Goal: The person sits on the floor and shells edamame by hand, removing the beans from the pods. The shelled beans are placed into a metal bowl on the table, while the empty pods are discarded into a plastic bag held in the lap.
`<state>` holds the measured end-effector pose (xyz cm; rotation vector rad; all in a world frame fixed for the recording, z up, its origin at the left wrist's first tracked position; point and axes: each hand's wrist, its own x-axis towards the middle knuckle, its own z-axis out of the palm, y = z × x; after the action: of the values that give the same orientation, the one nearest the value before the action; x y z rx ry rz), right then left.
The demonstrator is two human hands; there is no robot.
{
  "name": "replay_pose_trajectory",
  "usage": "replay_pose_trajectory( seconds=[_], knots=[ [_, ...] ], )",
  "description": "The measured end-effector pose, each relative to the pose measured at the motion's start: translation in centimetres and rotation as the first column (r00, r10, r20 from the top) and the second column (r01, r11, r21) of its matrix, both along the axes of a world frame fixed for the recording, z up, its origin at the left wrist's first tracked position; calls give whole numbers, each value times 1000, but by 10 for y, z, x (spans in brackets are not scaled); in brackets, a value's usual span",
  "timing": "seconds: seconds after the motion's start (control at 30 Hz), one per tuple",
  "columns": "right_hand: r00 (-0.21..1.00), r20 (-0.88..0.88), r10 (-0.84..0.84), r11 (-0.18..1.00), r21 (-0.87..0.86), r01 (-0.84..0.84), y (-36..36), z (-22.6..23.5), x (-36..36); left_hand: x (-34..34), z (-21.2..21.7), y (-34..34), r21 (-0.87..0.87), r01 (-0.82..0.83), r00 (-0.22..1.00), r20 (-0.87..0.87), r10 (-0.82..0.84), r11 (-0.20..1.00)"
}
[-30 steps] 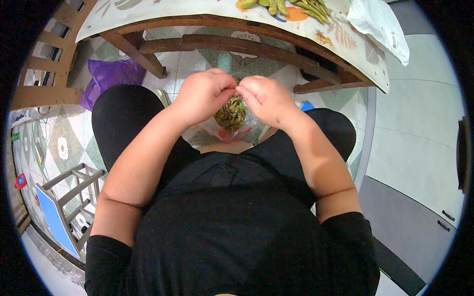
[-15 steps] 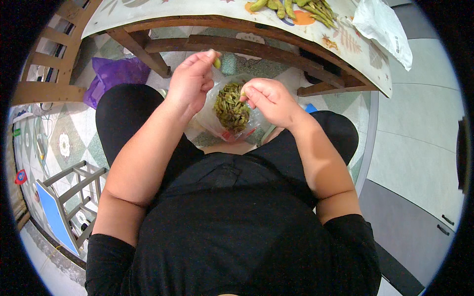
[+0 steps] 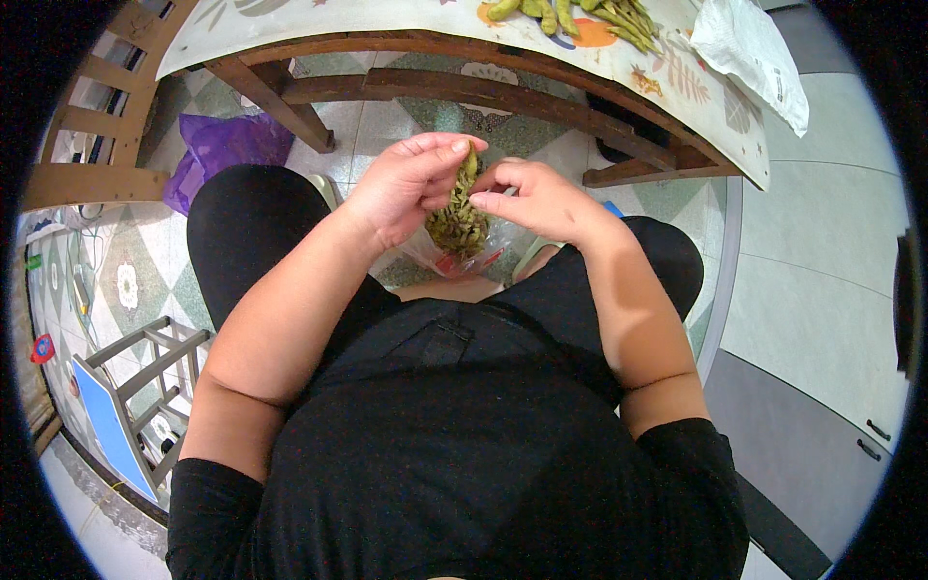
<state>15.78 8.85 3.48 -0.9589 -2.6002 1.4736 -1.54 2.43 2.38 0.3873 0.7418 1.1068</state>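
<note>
Pod [image 3: 467,179] in question sat pinched between both my hands, held upright above my lap, just over the clear bag [image 3: 454,246] of green-brown husks [image 3: 457,227] that rested between my knees. My left hand [image 3: 406,188] was curled around the pod's left side, its fingers closed over the top end. My right hand [image 3: 536,198] met it from the other side, thumb and forefinger nipped on the pod, the other fingers folded in. The two hands were almost touching, with the pod between them.

Ahead of me stood the worktop [image 3: 387,19], covered with a pale patterned cloth, its wooden frame and legs showing underneath. On it lay a pile of green pods [image 3: 570,14], well apart from my hands, and a white plastic bag [image 3: 749,53] drooped over its right corner. The floor [image 3: 126,280] was tiled in a green and white pattern. A purple bag [image 3: 227,150] lay on it by my left knee, a wooden chair [image 3: 82,145] stood further left, and a small grey stool with a blue panel [image 3: 126,411] stood behind that.

The worktop's edge curved close above my hands. To my right ran plain grey floor [image 3: 822,280].
</note>
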Motion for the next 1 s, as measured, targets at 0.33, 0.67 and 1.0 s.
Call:
replay_pose_trajectory(
  seconds=[0.33, 0.67, 1.0],
  knots=[
    [907, -187, -378, 662, -739, 124, -2, 8, -5, 8, -2, -4, 15, -6, 989, -147, 8, 1000],
    [851, -164, -500, 640, -731, 235, -13, 11, -10, 8, -9, -7, 56, -24, 972, -234, 37, 998],
    [833, -195, -518, 550, -822, 149, -19, 4, -9, 11, 0, -13, 135, -43, 974, -216, 72, 990]
  ],
)
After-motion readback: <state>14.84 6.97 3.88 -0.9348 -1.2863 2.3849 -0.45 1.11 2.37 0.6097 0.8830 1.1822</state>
